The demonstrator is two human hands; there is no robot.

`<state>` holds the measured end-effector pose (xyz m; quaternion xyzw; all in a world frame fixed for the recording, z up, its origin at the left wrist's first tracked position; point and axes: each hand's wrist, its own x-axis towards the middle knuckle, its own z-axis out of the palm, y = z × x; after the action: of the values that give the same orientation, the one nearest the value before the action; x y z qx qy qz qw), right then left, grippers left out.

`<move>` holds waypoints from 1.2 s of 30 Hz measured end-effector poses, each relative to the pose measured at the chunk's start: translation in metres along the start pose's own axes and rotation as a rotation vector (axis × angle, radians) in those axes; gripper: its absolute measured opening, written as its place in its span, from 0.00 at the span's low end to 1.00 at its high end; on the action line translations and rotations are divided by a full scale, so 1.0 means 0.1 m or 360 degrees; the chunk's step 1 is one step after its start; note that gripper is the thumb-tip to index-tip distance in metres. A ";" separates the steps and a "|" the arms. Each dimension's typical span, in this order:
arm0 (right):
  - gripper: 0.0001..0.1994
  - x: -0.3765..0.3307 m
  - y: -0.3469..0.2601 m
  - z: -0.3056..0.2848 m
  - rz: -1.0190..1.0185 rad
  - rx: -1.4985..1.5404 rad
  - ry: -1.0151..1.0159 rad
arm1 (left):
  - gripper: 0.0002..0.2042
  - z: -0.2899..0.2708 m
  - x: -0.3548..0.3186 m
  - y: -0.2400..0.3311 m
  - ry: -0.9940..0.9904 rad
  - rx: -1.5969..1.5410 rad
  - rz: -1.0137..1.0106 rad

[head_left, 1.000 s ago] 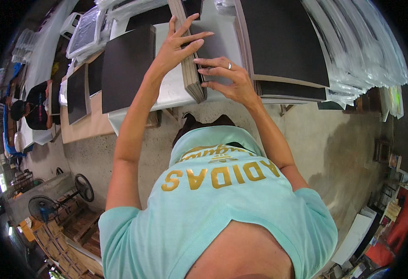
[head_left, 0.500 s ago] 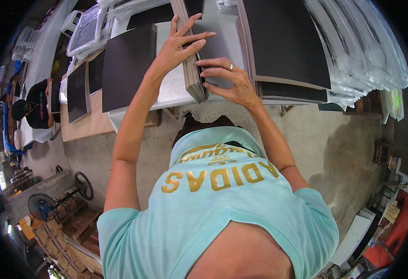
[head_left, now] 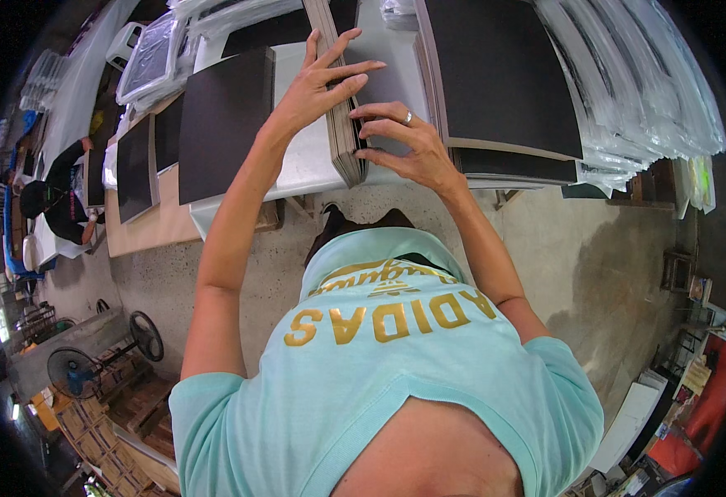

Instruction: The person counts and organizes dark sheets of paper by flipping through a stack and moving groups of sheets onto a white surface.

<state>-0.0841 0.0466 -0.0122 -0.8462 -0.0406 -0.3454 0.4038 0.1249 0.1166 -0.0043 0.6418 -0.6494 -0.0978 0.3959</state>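
Observation:
A thick stack of boards (head_left: 342, 145) stands on edge on the table, with grey-brown edges showing and a black face on its right side. Across its upper edge lies my left hand (head_left: 317, 87), open, fingers spread and stretched out. Against the right side of the same stack, my right hand (head_left: 413, 145) is curled, its fingertips and thumb touching the boards around the dark right edge. A ring shows on one of its fingers. Where exactly these fingertips meet the boards is partly hidden.
Black boards (head_left: 504, 74) are piled flat at right, beside many clear plastic sleeves (head_left: 644, 83). To the left lie a large black board (head_left: 226, 124), smaller black ones (head_left: 137, 166) and plastic-wrapped packs (head_left: 156, 58). A person in dark clothes (head_left: 63, 195) works at far left. A fan (head_left: 73, 370) stands behind.
Both hands stay almost in place on the stack; my right fingers shift slightly. The view moves a little. At far left, the other person's arms have moved outward.

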 end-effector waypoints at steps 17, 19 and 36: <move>0.15 -0.01 0.00 0.02 -0.0027 -0.0014 0.0020 | 0.19 -0.02 -0.03 0.04 -0.0006 -0.0021 -0.0074; 0.14 -0.01 0.00 0.02 -0.0028 -0.0011 0.0023 | 0.19 -0.03 -0.03 0.04 -0.0008 -0.0024 -0.0077; 0.14 -0.02 -0.03 0.07 -0.0032 -0.0022 0.0085 | 0.18 -0.02 -0.03 0.03 0.0010 -0.0022 -0.0036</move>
<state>-0.0826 0.0534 -0.0143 -0.8390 -0.0360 -0.3721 0.3954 0.1236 0.1207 -0.0018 0.6466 -0.6402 -0.1047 0.4013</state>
